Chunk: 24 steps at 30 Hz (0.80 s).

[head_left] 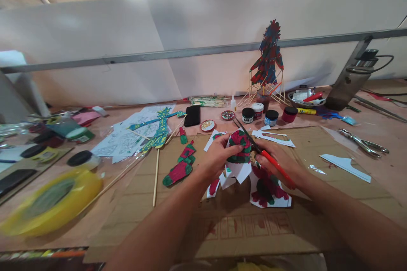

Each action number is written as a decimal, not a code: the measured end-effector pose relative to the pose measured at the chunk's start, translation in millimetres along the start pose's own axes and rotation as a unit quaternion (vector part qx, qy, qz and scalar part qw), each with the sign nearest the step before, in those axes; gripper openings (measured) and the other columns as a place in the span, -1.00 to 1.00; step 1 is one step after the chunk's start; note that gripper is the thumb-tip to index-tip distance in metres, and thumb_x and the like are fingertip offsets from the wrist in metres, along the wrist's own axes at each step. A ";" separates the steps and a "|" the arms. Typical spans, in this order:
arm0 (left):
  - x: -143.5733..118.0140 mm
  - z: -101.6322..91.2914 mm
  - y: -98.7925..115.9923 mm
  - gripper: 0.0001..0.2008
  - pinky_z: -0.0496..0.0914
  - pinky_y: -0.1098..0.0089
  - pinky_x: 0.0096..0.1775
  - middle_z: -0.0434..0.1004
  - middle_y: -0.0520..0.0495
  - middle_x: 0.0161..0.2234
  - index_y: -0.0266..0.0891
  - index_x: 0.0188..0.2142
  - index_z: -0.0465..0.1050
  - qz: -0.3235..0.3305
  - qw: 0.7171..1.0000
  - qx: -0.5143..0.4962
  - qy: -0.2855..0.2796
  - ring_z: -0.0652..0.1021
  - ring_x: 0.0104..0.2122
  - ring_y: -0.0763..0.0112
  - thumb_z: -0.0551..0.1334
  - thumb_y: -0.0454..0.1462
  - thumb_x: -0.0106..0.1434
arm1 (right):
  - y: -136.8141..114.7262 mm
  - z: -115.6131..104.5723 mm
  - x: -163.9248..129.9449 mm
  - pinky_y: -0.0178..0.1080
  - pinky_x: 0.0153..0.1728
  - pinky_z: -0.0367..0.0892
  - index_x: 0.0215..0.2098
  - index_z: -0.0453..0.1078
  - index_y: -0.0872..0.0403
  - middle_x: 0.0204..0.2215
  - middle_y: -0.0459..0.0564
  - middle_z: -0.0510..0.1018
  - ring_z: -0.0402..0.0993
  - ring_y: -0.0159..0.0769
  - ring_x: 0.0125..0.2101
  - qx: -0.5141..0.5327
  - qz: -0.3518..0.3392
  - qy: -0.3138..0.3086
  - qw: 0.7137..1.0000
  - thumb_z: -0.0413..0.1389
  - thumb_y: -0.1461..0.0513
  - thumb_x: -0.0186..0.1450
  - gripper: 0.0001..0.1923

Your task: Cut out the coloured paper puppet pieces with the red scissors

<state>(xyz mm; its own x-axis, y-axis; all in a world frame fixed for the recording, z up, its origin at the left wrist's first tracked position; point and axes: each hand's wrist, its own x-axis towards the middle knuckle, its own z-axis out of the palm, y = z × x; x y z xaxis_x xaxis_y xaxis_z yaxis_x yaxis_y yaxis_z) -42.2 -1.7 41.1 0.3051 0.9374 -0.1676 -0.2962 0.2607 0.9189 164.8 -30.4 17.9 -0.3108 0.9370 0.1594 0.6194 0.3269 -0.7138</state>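
My left hand (220,152) pinches a white paper piece (239,168) painted with a red and green shape. In my right hand (281,161) is a pair of scissors with red handles (274,164); the dark blades point up and left along the painted paper's right edge. Below both hands lies another painted paper (269,190), partly in shadow. Cut-out red and green pieces (179,171) rest on the cardboard (241,241) left of my left forearm. White paper offcuts (346,167) lie to the right and just beyond my hands.
Paint jars (271,117), sequin lids (207,125) and a black phone (192,116) stand behind the cardboard. A blue-green painted stick figure (160,129) lies at left, near yellow tape (52,199). At right are pliers (364,143) and a bottle (352,80). A feathered figure (269,57) stands at the back.
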 end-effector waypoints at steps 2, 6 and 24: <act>-0.6 0.7 0.8 -0.62 0.52 0.42 -0.35 0.65 -0.02 -0.46 -0.25 -0.40 0.61 -0.002 1.000 0.003 0.003 0.59 -0.51 0.43 0.62 -0.23 -0.23 | -0.9 -0.3 -0.1 0.02 0.12 0.45 0.17 0.51 0.00 0.08 0.12 0.65 0.58 -0.04 0.03 0.008 -0.002 0.001 1.000 0.07 0.13 0.40 -0.58; -0.7 1.1 1.2 -0.62 0.49 0.46 -0.39 0.63 0.00 -0.48 -0.24 -0.41 0.59 -0.001 1.000 -0.001 0.000 0.57 -0.53 0.46 0.62 -0.24 -0.23 | -7.1 -3.0 -1.5 0.02 0.12 0.45 0.15 0.52 -0.01 0.11 0.12 0.65 0.58 -0.03 0.02 0.017 -0.004 -0.003 1.000 0.07 0.15 0.40 -0.60; 2.5 -2.8 -3.1 -0.67 0.52 0.39 -0.32 0.63 0.00 -0.50 -0.24 -0.41 0.63 0.007 1.000 0.007 -0.008 0.57 -0.53 0.43 0.62 -0.25 -0.18 | -3.1 -3.0 -0.1 0.08 0.17 0.43 0.17 0.54 -0.02 0.15 0.11 0.65 0.59 0.01 0.08 0.004 -0.009 0.009 1.000 0.11 0.16 0.37 -0.57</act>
<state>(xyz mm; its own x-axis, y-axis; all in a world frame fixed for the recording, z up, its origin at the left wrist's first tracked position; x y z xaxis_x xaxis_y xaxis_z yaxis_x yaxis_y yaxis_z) -43.1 0.5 36.8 0.3157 0.9369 -0.1499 -0.2879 0.2451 0.9258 165.1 -31.1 22.2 -0.3077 0.9334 0.1846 0.6081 0.3421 -0.7164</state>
